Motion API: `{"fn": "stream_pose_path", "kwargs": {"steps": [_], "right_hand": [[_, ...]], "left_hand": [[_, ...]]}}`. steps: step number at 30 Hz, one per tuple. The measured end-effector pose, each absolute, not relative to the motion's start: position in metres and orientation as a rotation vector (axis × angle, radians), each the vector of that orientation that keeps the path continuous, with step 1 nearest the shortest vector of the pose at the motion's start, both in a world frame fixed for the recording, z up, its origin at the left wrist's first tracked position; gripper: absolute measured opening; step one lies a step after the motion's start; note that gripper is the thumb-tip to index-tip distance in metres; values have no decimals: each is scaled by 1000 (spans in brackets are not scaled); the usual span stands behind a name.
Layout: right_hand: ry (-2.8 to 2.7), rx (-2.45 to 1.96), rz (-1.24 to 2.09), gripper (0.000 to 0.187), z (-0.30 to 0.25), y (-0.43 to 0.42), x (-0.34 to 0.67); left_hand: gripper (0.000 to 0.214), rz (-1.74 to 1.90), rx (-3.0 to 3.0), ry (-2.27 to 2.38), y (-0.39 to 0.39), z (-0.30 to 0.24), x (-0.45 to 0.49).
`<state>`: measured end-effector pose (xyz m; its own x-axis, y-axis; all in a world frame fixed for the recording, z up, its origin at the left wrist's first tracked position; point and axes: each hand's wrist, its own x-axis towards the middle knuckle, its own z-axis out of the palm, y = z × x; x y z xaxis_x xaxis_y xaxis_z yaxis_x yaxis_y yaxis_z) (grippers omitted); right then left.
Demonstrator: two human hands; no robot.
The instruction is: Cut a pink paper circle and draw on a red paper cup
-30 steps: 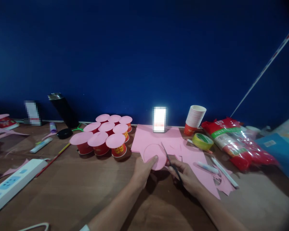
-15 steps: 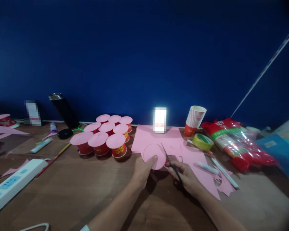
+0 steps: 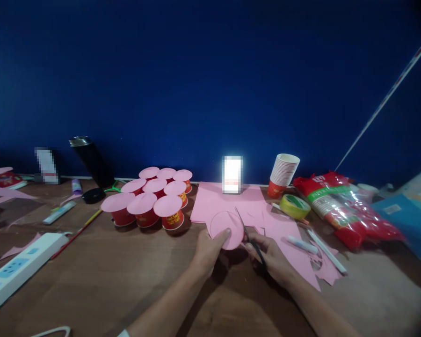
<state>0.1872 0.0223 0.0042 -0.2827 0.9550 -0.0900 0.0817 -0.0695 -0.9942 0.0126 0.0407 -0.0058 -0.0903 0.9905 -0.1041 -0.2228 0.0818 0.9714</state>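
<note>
On the far left, a white power strip (image 3: 17, 269) lies on the wooden table (image 3: 126, 281). To the right of it stands a group of red cups (image 3: 147, 206), each one covered with a pink round. Near the middle, the left hand (image 3: 208, 248) grasps the pink paper disc (image 3: 227, 228) at its near edge, with the thumb on top. The disc is raised a little above the table, just in front of the pink sheets (image 3: 214, 199). It looks very light and thin, so I judge that it bends and creases easily. A soft pinch at the rim, close to the cut but away from the blades, seems the best hold. The scissors (image 3: 249, 236) meet the right edge of the disc. The right hand (image 3: 272, 257) is closed around their handles. Further right stand a stack of paper cups (image 3: 284, 173) and a yellow tape roll (image 3: 294, 206).
</note>
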Motion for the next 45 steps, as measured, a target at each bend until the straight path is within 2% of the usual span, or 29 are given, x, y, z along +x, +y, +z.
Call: {"fn": "stream_pose_path", "kwargs": {"steps": [29, 45], "right_hand": [[-1417, -1229, 1438, 51, 5, 22, 184], [-1418, -1188, 1444, 47, 4, 22, 187]], "left_hand": [[45, 1362, 893, 1172, 47, -15, 11], [46, 1265, 893, 1108, 44, -4, 10]]}}
